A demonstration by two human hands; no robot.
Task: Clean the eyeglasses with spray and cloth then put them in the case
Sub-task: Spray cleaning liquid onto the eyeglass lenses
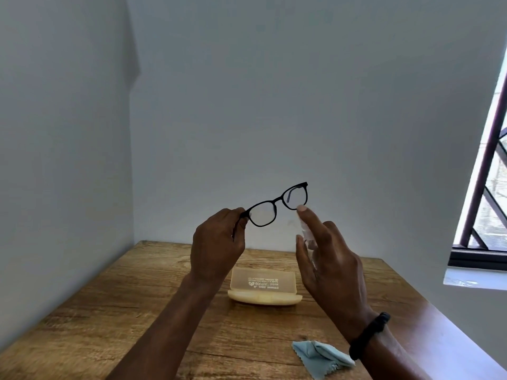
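Note:
Black-framed eyeglasses (277, 204) hang in the air above the table, tilted up to the right, lenses facing me. My left hand (218, 244) pinches their left temple end. My right hand (327, 259) grips a small clear spray bottle (306, 233), with the index finger on top of it, right below the right lens. A pale yellow translucent case (264, 286) stands open on the table below the hands. A light blue cloth (322, 358) lies crumpled near the table's front right, under my right wrist.
The wooden table (115, 311) sits in a corner between two white walls. A window (491, 187) with dark bars is on the right. A black band is on my right wrist.

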